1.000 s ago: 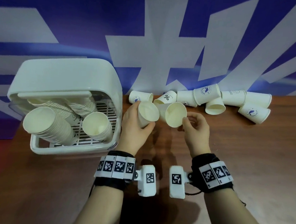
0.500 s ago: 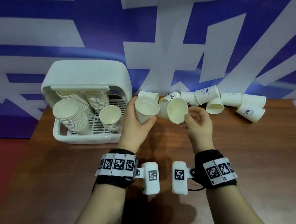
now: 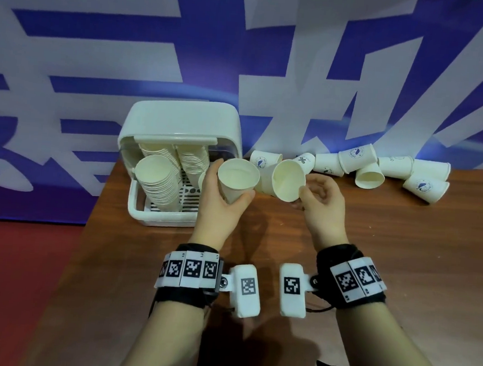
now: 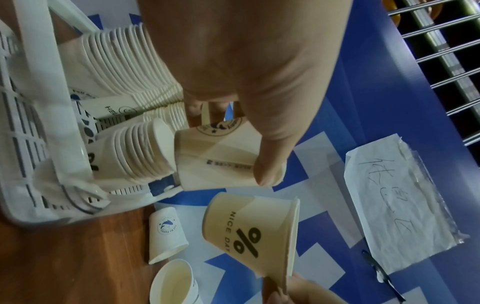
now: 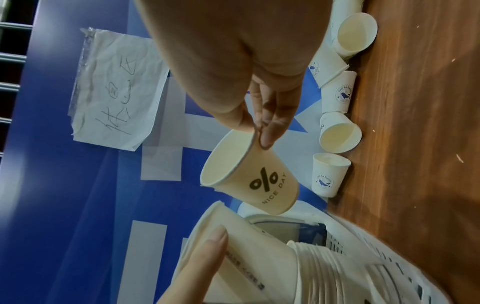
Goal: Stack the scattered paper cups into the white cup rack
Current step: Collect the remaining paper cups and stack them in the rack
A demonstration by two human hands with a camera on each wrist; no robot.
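Stacks of cups are being kept in the white rack (image 3: 158,217) at the counter's (image 3: 401,251) left end. A paper cup (image 3: 236,182) is being gripped by the left hand (image 3: 221,210) beside the rack, while a second cup (image 3: 284,183) is being pinched at its rim by the right hand (image 3: 323,200). More cups (image 3: 378,169) are being left scattered along the back edge.

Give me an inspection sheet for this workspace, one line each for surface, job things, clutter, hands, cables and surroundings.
Surface: brown wooden table.
Job things: white rack at the table's back left holds stacks of nested cups; loose cups lie along the back edge, most on their sides.
Clutter: nothing seen.
Hands: left hand grips a cup round its wall; right hand pinches the rim of a percent-sign cup.
Cables: thin black cord at the right wristband.
Surroundings: blue and white wall; taped handwritten note; red floor.
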